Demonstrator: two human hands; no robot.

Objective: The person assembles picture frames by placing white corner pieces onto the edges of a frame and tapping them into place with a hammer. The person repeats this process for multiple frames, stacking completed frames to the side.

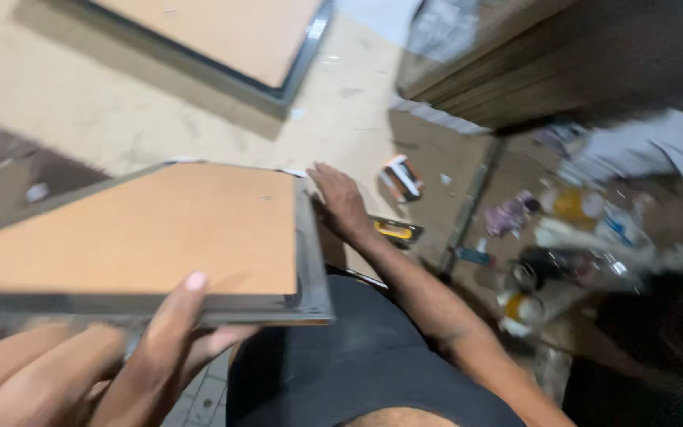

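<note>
Head view: left grip [164,340] clamps the framed board [144,233]; right grip [341,202] rests flat, fingers spread, on its far edge.

Ahead of you a second tan board in a dark metal frame [223,39] lay on the beige worktop [120,119], and a yellow-black tool [395,230] sat near scattered bottles [575,207].

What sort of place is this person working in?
Probably a small framing or carpentry workshop: both hands, left hand and right hand, hold a framed board, a second framed board lies nearby, and stacked boards and clutter sit alongside.
</note>
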